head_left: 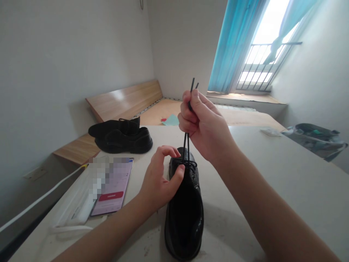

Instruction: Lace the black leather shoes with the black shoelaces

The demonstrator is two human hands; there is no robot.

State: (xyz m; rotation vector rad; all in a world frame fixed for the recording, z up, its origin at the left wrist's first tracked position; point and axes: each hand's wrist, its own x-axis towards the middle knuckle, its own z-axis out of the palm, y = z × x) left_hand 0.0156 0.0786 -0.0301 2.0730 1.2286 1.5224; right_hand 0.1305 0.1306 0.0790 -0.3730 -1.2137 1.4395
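Observation:
A black lace-up shoe (200, 203) stands upright on the white table, its toe pointing away from me and its opening toward me. My right hand (200, 116) is closed around the two ends of the black shoelace (186, 147), pulled up taut above the shoe. Both lace tips stick out over the top of my fist. At the shoe's lacing, my left hand (160, 178) is open, thumb and fingers apart on either side of the lace. Its thumb reaches over the tongue area; whether it touches the leather I cannot tell.
On the white table (234, 218), other black shoes (122, 140) lie at the back left. A phone (116, 189) with a lit screen rests at the left, beside a clear plastic case (73, 203) and a white cable (40, 198). A grey bag (316, 140) stands beyond the right edge.

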